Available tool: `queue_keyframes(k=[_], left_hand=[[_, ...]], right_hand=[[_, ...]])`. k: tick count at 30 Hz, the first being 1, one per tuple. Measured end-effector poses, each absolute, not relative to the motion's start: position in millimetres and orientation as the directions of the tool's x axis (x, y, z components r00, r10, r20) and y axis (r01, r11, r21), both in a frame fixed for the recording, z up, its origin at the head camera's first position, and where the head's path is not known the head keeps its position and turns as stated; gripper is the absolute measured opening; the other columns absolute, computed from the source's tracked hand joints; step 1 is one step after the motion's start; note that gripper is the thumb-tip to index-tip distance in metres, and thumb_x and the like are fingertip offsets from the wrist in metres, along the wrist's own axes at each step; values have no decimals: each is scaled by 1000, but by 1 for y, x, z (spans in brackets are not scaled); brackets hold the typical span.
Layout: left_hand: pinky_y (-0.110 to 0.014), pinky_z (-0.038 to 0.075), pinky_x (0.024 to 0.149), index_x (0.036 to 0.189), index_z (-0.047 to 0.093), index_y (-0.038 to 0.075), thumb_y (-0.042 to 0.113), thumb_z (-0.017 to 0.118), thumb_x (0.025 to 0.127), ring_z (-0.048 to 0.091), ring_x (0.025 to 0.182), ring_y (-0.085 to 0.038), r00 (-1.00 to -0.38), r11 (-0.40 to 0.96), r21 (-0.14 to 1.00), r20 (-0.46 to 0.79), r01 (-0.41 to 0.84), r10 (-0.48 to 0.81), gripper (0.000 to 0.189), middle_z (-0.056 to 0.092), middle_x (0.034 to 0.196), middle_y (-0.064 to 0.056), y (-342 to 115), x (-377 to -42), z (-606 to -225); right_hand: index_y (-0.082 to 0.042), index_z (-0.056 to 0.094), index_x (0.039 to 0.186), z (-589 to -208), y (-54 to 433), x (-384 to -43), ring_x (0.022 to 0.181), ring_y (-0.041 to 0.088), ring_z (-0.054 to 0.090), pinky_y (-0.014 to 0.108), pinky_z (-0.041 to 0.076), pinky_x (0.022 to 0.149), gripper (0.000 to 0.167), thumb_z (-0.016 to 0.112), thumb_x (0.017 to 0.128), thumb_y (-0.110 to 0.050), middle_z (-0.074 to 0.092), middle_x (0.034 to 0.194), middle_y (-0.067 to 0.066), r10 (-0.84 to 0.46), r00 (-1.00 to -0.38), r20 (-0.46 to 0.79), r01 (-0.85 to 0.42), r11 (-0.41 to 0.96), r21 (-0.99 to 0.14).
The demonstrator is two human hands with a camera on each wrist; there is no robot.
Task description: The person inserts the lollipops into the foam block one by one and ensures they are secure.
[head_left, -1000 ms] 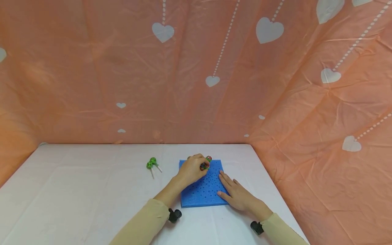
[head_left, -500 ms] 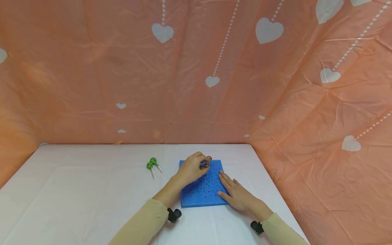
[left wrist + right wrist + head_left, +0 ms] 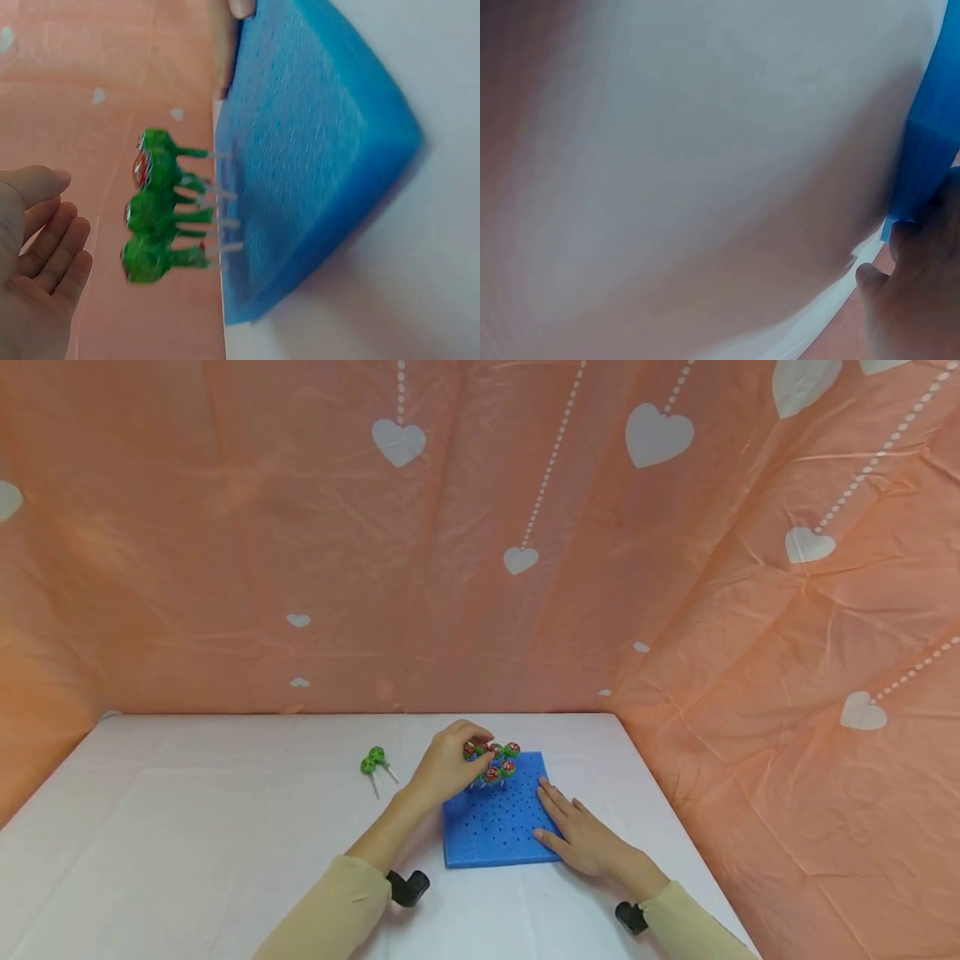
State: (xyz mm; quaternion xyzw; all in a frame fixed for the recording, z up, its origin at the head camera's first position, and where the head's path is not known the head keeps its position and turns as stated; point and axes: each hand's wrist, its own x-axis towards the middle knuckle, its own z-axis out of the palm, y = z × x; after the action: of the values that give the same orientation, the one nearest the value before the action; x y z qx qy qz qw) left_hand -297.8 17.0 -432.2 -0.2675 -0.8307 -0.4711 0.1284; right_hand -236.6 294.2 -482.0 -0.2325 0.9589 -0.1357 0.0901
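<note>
Several lollipops (image 3: 150, 214) in green and red wrappers stand upright in rows, their sticks in the far part of a blue foam block (image 3: 495, 835) dotted with small holes. My left hand (image 3: 448, 764) hovers over the left end of these rows. In the left wrist view the left hand (image 3: 41, 255) is apart from the lollipops, its fingers loosely bent and nothing between them. My right hand (image 3: 588, 843) rests on the block's right edge with fingers spread and straight. The right wrist view shows only part of the right hand (image 3: 919, 289) at the block's side.
Two green-wrapped lollipops (image 3: 372, 760) lie on the white tabletop (image 3: 225, 827) left of the block. An orange sheet (image 3: 337, 527) with white hearts hangs behind and to the right. Each wrist carries a small black camera (image 3: 408, 887).
My left hand has let go of a lollipop in the front row and drawn back to the left and up, uncovering more lollipops. The right hand has stayed in place.
</note>
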Motion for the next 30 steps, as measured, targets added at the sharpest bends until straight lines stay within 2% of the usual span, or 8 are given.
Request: queue_keyframes(k=[3,11,19,30], left_hand=[[-50,58,92,116,72,0,6,78,93,69,102,-28,-825,388,729,484,564,291,25,70,111,-10,5,-298,-432],[-48,58,92,114,73,2,6,79,91,68,103,-28,-835,428,720,507,546,213,24,71,111,-11,-30,-301,-436],[-49,58,92,114,72,1,6,79,90,69,102,-31,-870,492,726,468,480,158,25,71,111,-13,-73,-305,-443],[-52,55,94,118,70,-6,4,71,96,67,103,-35,-909,572,715,388,401,152,24,69,113,-19,-129,-316,-460]], right_hand=[[-1,18,164,-483,295,-237,157,36,19,63,20,124,79,41,110,-53,11,173,15,-466,-877,-114,-416,857,-304],[-1,18,164,-482,294,-235,157,36,20,62,20,125,78,42,110,-51,10,173,15,-457,-882,-114,-409,864,-294],[-1,19,164,-482,293,-235,157,35,20,61,20,125,78,42,110,-51,11,173,15,-455,-883,-117,-407,865,-294],[-1,19,164,-480,291,-236,157,34,20,60,20,125,77,44,110,-50,11,173,14,-452,-884,-117,-403,865,-298]])
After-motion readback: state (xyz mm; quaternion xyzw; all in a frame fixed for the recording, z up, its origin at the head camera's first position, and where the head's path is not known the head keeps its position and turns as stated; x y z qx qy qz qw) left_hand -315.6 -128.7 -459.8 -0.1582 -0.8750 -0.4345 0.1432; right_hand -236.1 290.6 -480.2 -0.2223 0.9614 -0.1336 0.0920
